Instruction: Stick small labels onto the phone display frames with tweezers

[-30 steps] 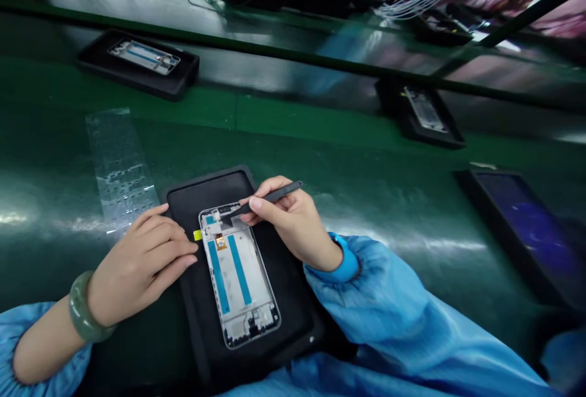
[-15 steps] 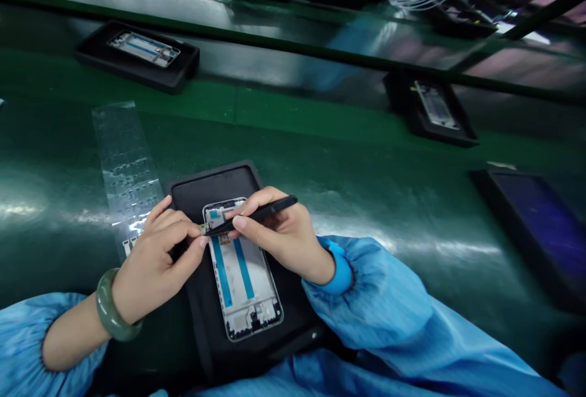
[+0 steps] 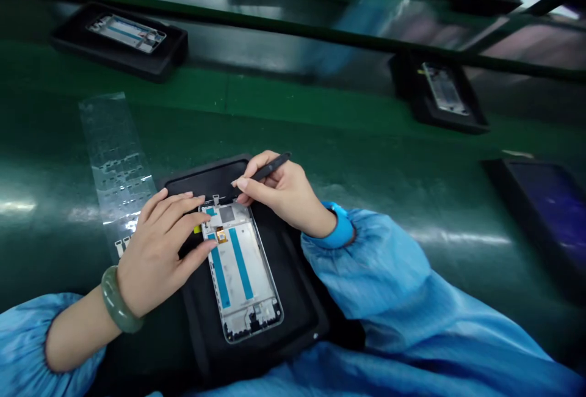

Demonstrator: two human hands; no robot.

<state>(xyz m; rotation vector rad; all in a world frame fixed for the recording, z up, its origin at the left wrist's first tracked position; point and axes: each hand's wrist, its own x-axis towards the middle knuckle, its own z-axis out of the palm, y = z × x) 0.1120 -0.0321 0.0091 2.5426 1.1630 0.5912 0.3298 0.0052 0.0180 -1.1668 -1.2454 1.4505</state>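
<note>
An opened phone frame [image 3: 235, 269] with two blue strips and a small orange-brown flex piece [image 3: 222, 236] lies in a black tray [image 3: 293, 299]. My left hand [image 3: 165, 244] has its fingers spread over the frame's upper left edge, the fingertips at or on it. Beside those fingers shows a small yellow tab [image 3: 198, 229]. Pinched in my right hand [image 3: 279, 192] are black tweezers [image 3: 272, 166], above the frame's top right corner; fingers hide part of them and their tips are unclear. A small pale piece [image 3: 216, 200] is at the frame's top edge.
Left of the tray lies a clear plastic strip [image 3: 112, 140] with small white stickers [image 3: 122, 246]. Two more black trays with phone frames stand behind, at left [image 3: 169, 58] and right [image 3: 471, 119]. A dark tray with a purple-blue screen [image 3: 544, 201] is far right.
My right hand has moved up and away from my left fingers with the tweezers. The left hand has gone from a pinch to spread fingers by the frame. The view has shifted slightly.
</note>
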